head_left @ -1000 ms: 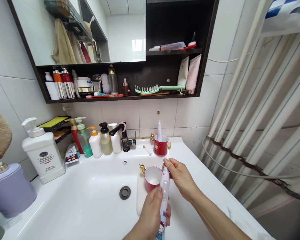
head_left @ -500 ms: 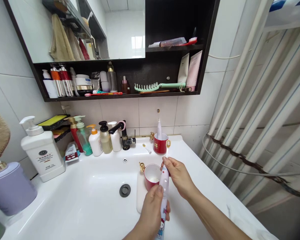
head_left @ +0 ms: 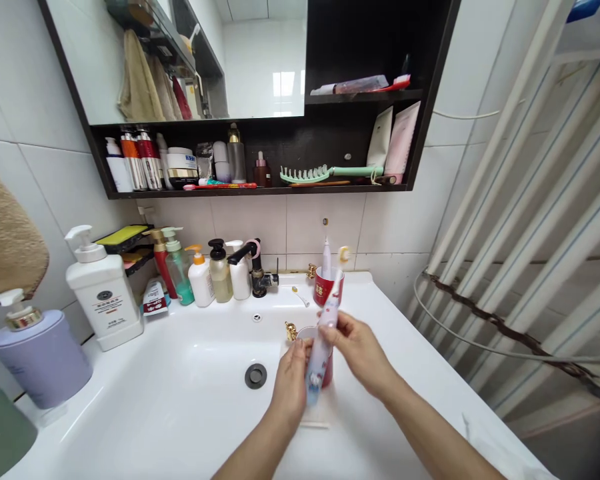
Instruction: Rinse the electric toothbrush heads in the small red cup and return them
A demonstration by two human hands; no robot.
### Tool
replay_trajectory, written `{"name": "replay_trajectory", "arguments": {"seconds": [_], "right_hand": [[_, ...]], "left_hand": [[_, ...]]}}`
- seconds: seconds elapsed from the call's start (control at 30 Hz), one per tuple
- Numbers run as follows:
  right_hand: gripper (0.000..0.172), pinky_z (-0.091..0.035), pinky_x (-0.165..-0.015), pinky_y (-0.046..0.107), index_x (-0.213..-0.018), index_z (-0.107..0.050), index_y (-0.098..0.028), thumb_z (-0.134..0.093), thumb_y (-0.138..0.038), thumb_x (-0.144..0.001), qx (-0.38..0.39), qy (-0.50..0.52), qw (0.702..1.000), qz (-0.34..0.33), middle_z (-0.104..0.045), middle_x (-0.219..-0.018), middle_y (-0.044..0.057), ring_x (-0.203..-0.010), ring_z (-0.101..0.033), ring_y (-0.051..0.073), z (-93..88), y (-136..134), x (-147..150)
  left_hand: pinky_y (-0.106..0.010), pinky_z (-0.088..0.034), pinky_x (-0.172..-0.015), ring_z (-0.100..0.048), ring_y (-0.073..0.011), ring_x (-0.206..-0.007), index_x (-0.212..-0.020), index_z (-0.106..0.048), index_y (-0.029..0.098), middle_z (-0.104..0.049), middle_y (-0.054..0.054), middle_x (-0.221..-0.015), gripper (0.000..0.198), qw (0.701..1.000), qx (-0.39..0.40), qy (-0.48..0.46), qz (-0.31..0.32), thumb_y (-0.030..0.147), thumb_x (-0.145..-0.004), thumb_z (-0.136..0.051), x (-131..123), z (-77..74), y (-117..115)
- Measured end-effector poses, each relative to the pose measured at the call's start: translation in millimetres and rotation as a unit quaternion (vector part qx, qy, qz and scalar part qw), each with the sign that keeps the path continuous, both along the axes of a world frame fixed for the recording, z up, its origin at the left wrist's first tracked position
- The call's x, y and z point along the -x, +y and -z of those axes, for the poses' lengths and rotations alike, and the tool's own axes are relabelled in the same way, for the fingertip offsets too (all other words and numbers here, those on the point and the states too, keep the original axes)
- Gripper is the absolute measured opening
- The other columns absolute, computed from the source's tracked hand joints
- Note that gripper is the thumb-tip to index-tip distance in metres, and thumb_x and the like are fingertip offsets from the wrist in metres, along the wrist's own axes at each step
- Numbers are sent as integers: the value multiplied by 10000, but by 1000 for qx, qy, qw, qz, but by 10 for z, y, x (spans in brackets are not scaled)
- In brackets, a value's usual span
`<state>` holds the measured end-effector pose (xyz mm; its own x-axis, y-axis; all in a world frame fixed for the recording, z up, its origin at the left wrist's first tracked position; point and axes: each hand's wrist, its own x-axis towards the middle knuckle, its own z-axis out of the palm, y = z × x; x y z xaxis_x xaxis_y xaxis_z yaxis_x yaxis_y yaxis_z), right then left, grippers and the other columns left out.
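Note:
A pale electric toothbrush (head_left: 318,360) with a cartoon print on its handle is raised over the sink's right side, brush head up and leaning right. My right hand (head_left: 359,348) grips the upper part of its handle between thumb and fingers. On the other side, my left hand (head_left: 290,383) is closed at the lower handle; some of its fingers are hidden. Behind the toothbrush stands a red cup (head_left: 329,375), largely covered, on a white tray (head_left: 314,425). Farther back, another red cup (head_left: 323,288) holds a second electric toothbrush (head_left: 327,257). A loose brush head (head_left: 301,297) lies on the ledge nearby.
The white sink (head_left: 190,400) has a dark drain (head_left: 255,376) and a black faucet (head_left: 258,270). Several pump bottles (head_left: 221,273) line its back left. A dark mirror cabinet (head_left: 260,193) hangs above. Pipes (head_left: 510,233) run along the right wall.
The toothbrush has come up, now tilted more to the right. My right hand has moved from near its neck down onto the handle. The camera view has shifted slightly left.

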<state>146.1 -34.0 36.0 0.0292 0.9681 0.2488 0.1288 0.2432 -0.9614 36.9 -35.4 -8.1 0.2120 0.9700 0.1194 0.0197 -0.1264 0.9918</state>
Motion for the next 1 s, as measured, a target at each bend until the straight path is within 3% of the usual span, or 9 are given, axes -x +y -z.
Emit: {"name": "replay_trajectory", "arguments": {"seconds": [0.1, 0.23, 0.37, 0.53, 0.63, 0.73, 0.87, 1.0], "right_hand": [[254, -377, -550, 218, -774, -492, -143, -454, -338, -615, -80, -10, 989, 126, -537, -675, 16, -609, -475, 117, -52, 217, -93], [247, -367, -536, 230, -756, -513, -140, -422, -328, -625, -80, -146, 976, 140, -560, -669, 35, -594, -483, 136, 134, 466, -103], [200, -351, -514, 233, -664, -531, -153, -407, -305, -624, -61, -247, 955, 152, -568, -611, 34, -546, -487, 139, 415, 541, -21], [206, -347, -520, 229, -596, -527, -158, -396, -314, -624, -68, -261, 949, 161, -561, -591, 35, -555, -488, 142, 444, 472, -125], [260, -349, -538, 227, -677, -526, -148, -362, -347, -644, -75, -259, 945, 187, -564, -655, 48, -590, -489, 143, 302, 396, -357], [312, -330, -465, 211, -642, -517, -148, -327, -394, -655, -65, -272, 933, 227, -542, -558, 27, -505, -464, 127, 120, 354, -641], [342, -288, -398, 200, -617, -522, -147, -323, -423, -645, -48, -281, 918, 274, -510, -482, 9, -440, -428, 114, -63, 453, -974], [341, -277, -393, 201, -635, -538, -145, -325, -411, -641, -37, -282, 908, 306, -536, -515, 25, -449, -442, 120, -101, 706, -1224]], "left_hand": [[-260, -309, -775, -415, -144, -890, -913, -428, 178, -479, -46, -941, 280, 990, -77, 103, -51, 301, -674, -347, 33, 140, 67], [-299, -215, -866, -268, -191, -1047, -906, -467, 174, -346, -66, -1122, 340, 933, -147, 324, -58, 183, -567, -445, -6, 326, 109], [-308, -254, -844, -311, -201, -1021, -760, -535, 150, -390, -82, -1087, 217, 900, -165, 401, -37, 159, -577, -419, -68, 344, 193], [-287, -300, -817, -371, -173, -965, -755, -538, 168, -457, -52, -1008, 209, 895, -208, 394, -12, 146, -573, -438, -168, 190, 204], [-273, -314, -810, -385, -163, -945, -739, -540, 178, -462, -37, -999, 182, 889, -244, 388, 5, 159, -577, -459, -316, 56, 175], [-267, -327, -798, -396, -159, -925, -736, -539, 182, -462, -26, -995, 163, 880, -285, 380, 26, 200, -586, -478, -552, -110, 219], [-260, -330, -798, -397, -154, -924, -757, -535, 171, -451, -27, -1009, 171, 866, -327, 376, 44, 213, -600, -481, -927, -313, 423], [-267, -332, -798, -396, -161, -936, -767, -532, 156, -427, -45, -1044, 170, 854, -342, 389, 54, 197, -611, -481, -1231, -397, 692]]}}
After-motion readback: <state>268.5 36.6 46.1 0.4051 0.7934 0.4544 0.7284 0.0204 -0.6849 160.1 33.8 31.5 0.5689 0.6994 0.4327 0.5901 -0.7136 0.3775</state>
